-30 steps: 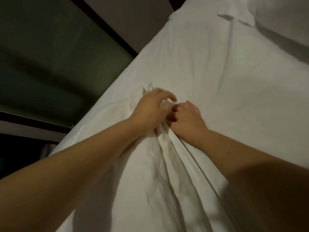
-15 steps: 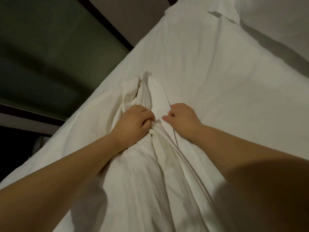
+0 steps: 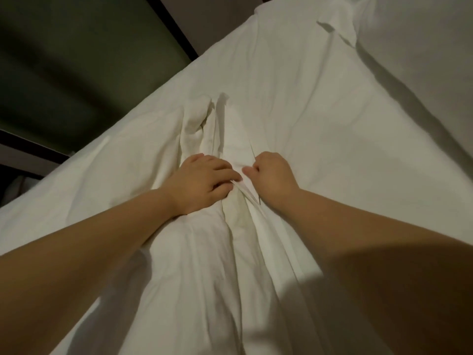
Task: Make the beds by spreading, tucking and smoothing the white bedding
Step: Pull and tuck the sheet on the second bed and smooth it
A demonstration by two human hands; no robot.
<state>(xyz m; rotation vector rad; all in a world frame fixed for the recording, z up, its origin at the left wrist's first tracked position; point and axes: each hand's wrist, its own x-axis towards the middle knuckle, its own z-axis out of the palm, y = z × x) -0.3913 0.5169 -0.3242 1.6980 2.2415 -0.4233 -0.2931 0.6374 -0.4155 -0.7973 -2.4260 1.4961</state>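
Observation:
White bedding (image 3: pixel 320 119) covers the bed and fills most of the view. A bunched ridge of the cloth (image 3: pixel 204 129) rises in the middle, running toward me in long folds. My left hand (image 3: pixel 202 184) lies on the left side of the ridge, fingers curled over a fold and gripping it. My right hand (image 3: pixel 272 175) is closed in a fist on the cloth just right of the ridge, thumb pointing left. The two hands are a few centimetres apart. A white pillow (image 3: pixel 414 29) lies at the far right.
The bed's left edge runs diagonally from lower left to upper middle. Beyond it are a dark green wall (image 3: pixel 76 60) and a dark frame bar (image 3: pixel 176 24). A dark ledge (image 3: pixel 28 147) sits at the left.
Both hands have pulled the cloth toward me, raising a bunched ridge that was flat a second ago. The hands have drawn slightly apart.

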